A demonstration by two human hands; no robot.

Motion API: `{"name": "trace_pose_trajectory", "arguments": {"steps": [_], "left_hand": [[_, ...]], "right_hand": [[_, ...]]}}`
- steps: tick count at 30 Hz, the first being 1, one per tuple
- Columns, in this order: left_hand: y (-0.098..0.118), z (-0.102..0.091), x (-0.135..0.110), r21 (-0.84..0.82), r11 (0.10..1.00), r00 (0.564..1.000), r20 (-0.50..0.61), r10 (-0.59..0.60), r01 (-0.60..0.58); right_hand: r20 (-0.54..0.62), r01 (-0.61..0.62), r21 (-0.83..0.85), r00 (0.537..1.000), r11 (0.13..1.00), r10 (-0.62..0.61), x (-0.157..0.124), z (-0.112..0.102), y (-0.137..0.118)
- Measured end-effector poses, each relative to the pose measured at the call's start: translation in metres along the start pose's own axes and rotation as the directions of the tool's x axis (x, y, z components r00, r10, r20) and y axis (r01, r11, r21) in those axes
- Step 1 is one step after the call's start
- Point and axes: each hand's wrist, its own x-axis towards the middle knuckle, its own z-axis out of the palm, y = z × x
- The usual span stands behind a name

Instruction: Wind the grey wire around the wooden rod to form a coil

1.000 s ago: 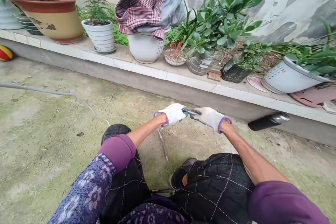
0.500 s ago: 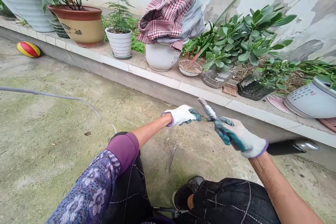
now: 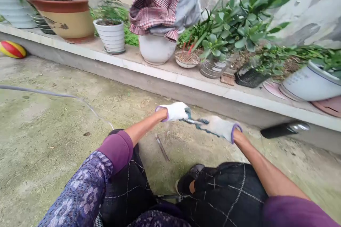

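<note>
My left hand (image 3: 177, 111), in a white glove with a dark green palm, is closed on the left end of a short silvery rod (image 3: 190, 121). Around the other end are the fingers of my right hand (image 3: 217, 127), gloved alike and smeared by motion. The rod lies nearly level between the two hands, low over the ground; most of it is hidden by the gloves. Below my left hand, a slim metallic-looking strip (image 3: 162, 147) rests on the concrete.
A black cylinder with a shiny end (image 3: 285, 129) lies by the ledge (image 3: 170, 74). On the ledge stand potted plants, a white pot (image 3: 157, 51) heaped with checked cloth (image 3: 160, 5), and a small brush (image 3: 227, 79). A grey hose (image 3: 48, 92) and a ball (image 3: 12, 49) are at left.
My right hand has lowered and moved left, bringing the rod from a raised tilt to nearly level. My left hand now grips its other end. The view has shifted slightly.
</note>
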Motion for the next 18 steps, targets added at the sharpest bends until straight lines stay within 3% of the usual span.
{"name": "trace_pose_trajectory", "arguments": {"steps": [4,7,12,16,18], "left_hand": [[0.007,-0.002,0.002,-0.193,0.98,0.999,-0.014,-0.05,0.047],[0.01,-0.002,0.009,-0.335,0.941,0.998,-0.016,-0.059,0.051],[0.011,0.004,0.017,-0.387,0.921,0.999,0.016,-0.033,0.037],[0.013,0.01,0.017,-0.373,0.927,0.999,0.039,-0.018,0.031],[0.015,0.012,0.016,-0.366,0.93,0.996,0.089,0.008,0.025]], "right_hand": [[-0.205,-0.071,0.052,0.976,0.996,0.08,0.0,-0.017,0.014],[-0.272,-0.106,0.297,0.943,0.949,0.191,-0.008,-0.028,0.014],[-0.157,0.003,0.698,0.976,0.716,0.149,-0.024,-0.028,0.003],[-0.086,0.089,0.793,0.996,0.603,-0.033,-0.031,-0.022,0.003],[-0.098,0.11,0.812,0.994,0.574,-0.052,-0.03,-0.02,0.005]]}}
